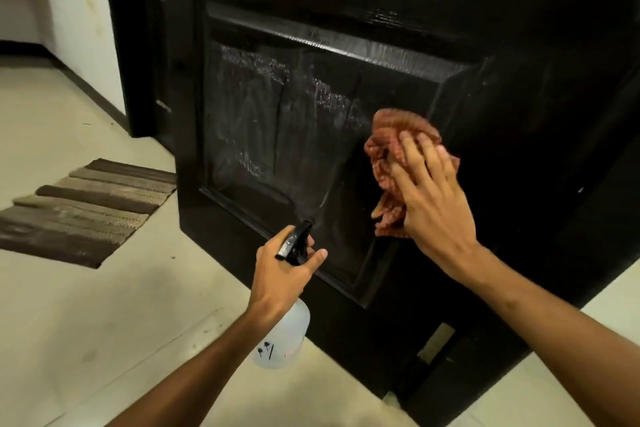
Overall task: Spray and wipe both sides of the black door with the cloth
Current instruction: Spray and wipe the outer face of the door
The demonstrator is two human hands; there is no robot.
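Note:
The black door [519, 45] fills the upper right of the head view. Its lower recessed panel is wet with spray streaks and droplets. My right hand [433, 198] lies flat with straight fingers on a bunched reddish-brown cloth [388, 149], pressing it against the right side of that panel. My left hand [280, 274] grips the neck of a clear spray bottle [287, 336] with a black trigger head, nozzle aimed at the panel's lower edge. The door's other side is hidden.
A striped brown and beige mat [86, 208] lies on the pale tiled floor [104, 322] to the left of the door. A white wall [83, 10] with a dark skirting runs behind at the upper left.

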